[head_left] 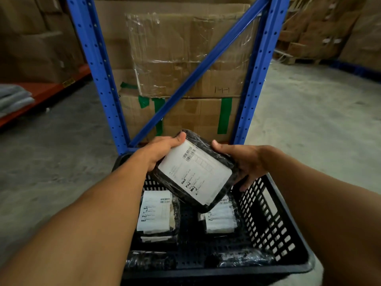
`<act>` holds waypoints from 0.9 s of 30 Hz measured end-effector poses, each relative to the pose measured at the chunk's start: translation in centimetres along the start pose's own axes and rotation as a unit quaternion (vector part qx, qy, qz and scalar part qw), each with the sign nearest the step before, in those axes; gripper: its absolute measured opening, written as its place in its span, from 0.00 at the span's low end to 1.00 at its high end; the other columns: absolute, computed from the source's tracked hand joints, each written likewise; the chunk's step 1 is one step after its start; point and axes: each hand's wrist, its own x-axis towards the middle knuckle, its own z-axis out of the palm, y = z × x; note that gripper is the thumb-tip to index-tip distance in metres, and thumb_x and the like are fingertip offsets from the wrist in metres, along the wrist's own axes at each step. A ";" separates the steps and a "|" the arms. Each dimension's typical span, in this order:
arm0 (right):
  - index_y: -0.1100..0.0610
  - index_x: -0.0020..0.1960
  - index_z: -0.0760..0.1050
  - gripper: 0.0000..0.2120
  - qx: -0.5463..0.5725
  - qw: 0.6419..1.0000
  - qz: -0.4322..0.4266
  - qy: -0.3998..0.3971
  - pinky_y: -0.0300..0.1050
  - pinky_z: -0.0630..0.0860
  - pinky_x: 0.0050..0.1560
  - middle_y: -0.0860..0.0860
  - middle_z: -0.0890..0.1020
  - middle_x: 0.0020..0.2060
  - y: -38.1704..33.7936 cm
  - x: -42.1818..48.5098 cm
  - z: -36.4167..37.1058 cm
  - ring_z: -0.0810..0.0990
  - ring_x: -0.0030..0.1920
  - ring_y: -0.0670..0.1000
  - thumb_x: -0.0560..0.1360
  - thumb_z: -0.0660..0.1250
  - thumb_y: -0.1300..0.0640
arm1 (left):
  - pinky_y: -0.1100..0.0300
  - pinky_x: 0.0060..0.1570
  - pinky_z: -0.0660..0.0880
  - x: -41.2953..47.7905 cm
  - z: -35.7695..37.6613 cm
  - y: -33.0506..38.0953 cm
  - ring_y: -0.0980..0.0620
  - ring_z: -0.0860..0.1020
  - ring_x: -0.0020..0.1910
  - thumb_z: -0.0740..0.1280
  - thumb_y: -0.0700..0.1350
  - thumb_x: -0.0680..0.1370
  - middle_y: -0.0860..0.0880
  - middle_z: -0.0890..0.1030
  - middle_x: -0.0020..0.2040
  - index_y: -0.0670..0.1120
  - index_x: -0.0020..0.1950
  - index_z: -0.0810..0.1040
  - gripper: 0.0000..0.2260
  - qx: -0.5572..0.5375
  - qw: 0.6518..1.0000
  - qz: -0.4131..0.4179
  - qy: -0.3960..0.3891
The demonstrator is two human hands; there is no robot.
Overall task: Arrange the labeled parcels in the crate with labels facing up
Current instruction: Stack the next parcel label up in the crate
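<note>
Head view, near to far. Nearest, inside the black perforated plastic crate [274, 219], two shiny black wrapped parcels lie against the near wall, one at left [150, 262] and one at right [245, 259]; no label shows on either. Farther in, on the crate floor, a black parcel with a white label facing up [155, 215] lies at left, and a second black parcel with its white label up [221, 220] lies at right, partly covered by the held parcel.

Above the crate's far half, both hands hold a flat black plastic-wrapped parcel [195, 172], tilted, its white barcode label facing up. The left hand [159, 150] grips the far-left edge, thumb on top, fingers hidden beneath. The right hand [245, 164] supports the right edge, thumb on top, fingers curled underneath.

Beyond stands a blue steel rack frame [97, 65] with a diagonal brace, and behind it stacked brown cardboard cartons [185, 48] bearing clear film and green tape.
</note>
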 end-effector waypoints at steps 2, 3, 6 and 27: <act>0.52 0.69 0.72 0.42 0.020 0.995 -0.086 -0.047 0.66 0.75 0.60 0.57 0.81 0.62 0.1 0.9 0.4 0.80 0.61 0.62 0.61 0.76 0.34 | 0.50 0.53 0.81 0.4 0.1 0.6 0.47 0.85 0.48 0.70 0.63 0.72 0.46 0.87 0.47 0.46 0.53 0.84 0.22 0.060 0.998 0.008 -0.014; 0.52 0.69 0.72 0.40 0.019 0.992 -0.115 -0.050 0.66 0.74 0.63 0.57 0.82 0.61 0.1 1.3 0.7 0.81 0.61 0.62 0.61 0.79 0.40 | 0.51 0.53 0.81 0.7 0.3 0.8 0.47 0.85 0.47 0.70 0.64 0.71 0.46 0.87 0.48 0.47 0.51 0.84 0.22 0.084 0.996 0.008 -0.016; 0.58 0.67 0.76 0.42 0.053 0.989 -0.135 -0.009 0.65 0.74 0.65 0.59 0.84 0.59 0.3 2.3 0.9 0.83 0.59 0.63 0.58 0.84 0.46 | 0.56 0.48 0.79 1.1 1.9 1.3 0.49 0.83 0.48 0.68 0.67 0.70 0.49 0.85 0.49 0.46 0.53 0.83 0.26 0.143 0.986 0.044 0.067; 0.63 0.65 0.70 0.41 0.038 0.985 0.003 0.169 0.64 0.77 0.61 0.57 0.80 0.61 8.0 3.9 2.3 0.79 0.60 0.62 0.58 0.84 0.56 | 0.26 0.53 0.72 1.8 8.7 -8.1 0.34 0.74 0.65 0.72 0.41 0.76 0.43 0.68 0.72 0.45 0.77 0.51 0.37 0.026 0.972 -0.211 -0.096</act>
